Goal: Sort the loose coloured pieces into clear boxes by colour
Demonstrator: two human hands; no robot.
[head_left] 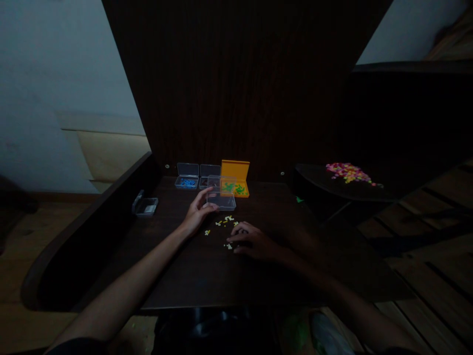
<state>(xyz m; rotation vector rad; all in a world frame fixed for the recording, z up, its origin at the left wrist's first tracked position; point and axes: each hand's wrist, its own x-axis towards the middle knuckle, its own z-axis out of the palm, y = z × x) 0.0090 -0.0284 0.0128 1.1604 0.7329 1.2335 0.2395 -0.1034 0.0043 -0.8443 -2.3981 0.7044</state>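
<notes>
My left hand (197, 214) grips the left side of a clear plastic box (223, 203), thumb low and fingers behind, its see-through lid raised. Close to the box, small pale and yellow beads (225, 222) lie scattered on the dark wooden surface. My right hand (253, 241) is low over the beads, fingers curved and apart, with a small group of pale beads (229, 246) by its fingertips. I see nothing held in it. Behind the clear box stands an orange box (242, 187), lid up, with green pieces (240, 189) inside.
A clear box with blue pieces (187, 183) and another clear box (204, 183) stand open along the back panel. Left, a small clear case (148, 207) sits by the raised side board (92, 231). A pink and yellow bead pile (349, 172) lies on the right shelf.
</notes>
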